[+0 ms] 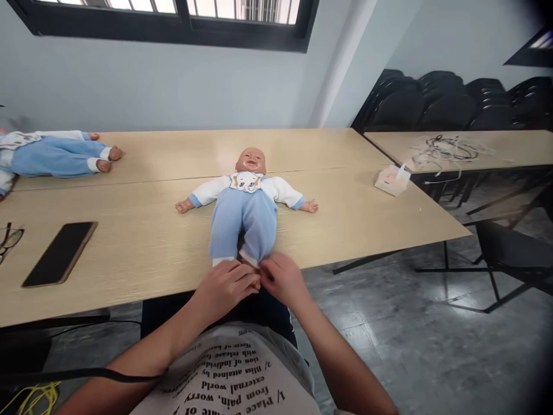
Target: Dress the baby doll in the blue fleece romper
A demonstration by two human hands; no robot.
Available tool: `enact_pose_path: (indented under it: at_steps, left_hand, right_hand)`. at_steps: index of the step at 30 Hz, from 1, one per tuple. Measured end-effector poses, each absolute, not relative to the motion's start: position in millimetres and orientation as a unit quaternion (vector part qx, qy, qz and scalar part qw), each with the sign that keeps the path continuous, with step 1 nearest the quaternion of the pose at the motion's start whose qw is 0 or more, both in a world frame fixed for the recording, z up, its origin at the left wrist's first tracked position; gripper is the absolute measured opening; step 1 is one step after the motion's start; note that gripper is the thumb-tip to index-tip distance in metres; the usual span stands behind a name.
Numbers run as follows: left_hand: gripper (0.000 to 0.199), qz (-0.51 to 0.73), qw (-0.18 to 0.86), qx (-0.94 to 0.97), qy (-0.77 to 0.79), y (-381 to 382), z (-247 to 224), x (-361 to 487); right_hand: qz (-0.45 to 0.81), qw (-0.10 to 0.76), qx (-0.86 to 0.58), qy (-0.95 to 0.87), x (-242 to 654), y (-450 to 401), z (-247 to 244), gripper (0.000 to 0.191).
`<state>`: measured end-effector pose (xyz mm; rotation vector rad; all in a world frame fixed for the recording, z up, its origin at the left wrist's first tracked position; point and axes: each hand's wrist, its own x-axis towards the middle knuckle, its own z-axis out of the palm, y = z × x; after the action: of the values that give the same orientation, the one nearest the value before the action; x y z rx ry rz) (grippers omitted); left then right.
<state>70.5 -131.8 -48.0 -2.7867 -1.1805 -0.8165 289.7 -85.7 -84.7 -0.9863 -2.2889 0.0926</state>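
fingers (247,278) of the left hand (225,286) bunched together by the doll's (245,216) white cuffs (249,259); right hand (283,280) blurred alongside. i can't tell if either grips. doll face-up on the table (142,230), legs toward the near edge. i'd judge small, gentle pinches best, one hand steadying. feet mostly covered; second doll (56,157) cut off at left.

I count two dolls (244,202) (56,157), two hands (225,288) (283,279), one phone (60,253) and one pair of glasses (12,237) at left, one tissue box (391,181) at right, four stacks of chairs (397,109) far right.
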Motion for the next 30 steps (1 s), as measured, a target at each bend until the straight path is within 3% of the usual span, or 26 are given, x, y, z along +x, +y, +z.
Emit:
enact_pose_path:
  at_steps: [4,10,15,20,24,28,30]
  left_hand:
    - [0.017,-0.336,-0.034,-0.864,-0.373,-133.7,-49.2,72.0]
    - [0.024,-0.463,-0.089,-0.806,-0.358,-136.9,-45.0,83.0]
    - [0.023,-0.506,-0.123,-0.769,-0.369,-130.9,-45.4,83.5]
    - [0.02,-0.474,-0.09,-0.79,-0.378,-127.5,-45.9,79.2]
    - [0.017,-0.393,-0.061,-0.845,-0.357,-129.5,-43.4,81.3]
    - [0.011,-0.286,-0.018,-0.89,-0.355,-129.5,-44.7,89.6]
    - [0.008,-0.253,-0.001,-0.898,-0.361,-130.4,-46.3,95.2]
  right_hand:
    - [0.064,0.35,-0.437,-0.826,289.2,-102.3,-89.0,0.004]
    - [0.119,0.381,-0.495,-0.772,270.7,-100.4,-85.5,0.021]
    - [0.19,0.453,-0.491,-0.719,255.0,-98.6,-82.5,0.02]
    - [0.186,0.43,-0.449,-0.761,259.4,-118.0,-87.8,0.013]
    - [0.177,0.395,-0.477,-0.765,283.4,-118.2,-85.4,0.021]
    - [0.24,0.432,-0.52,-0.697,300.4,-101.7,-76.0,0.024]
    - [0.274,0.429,-0.508,-0.695,300.0,-92.2,-69.3,0.039]
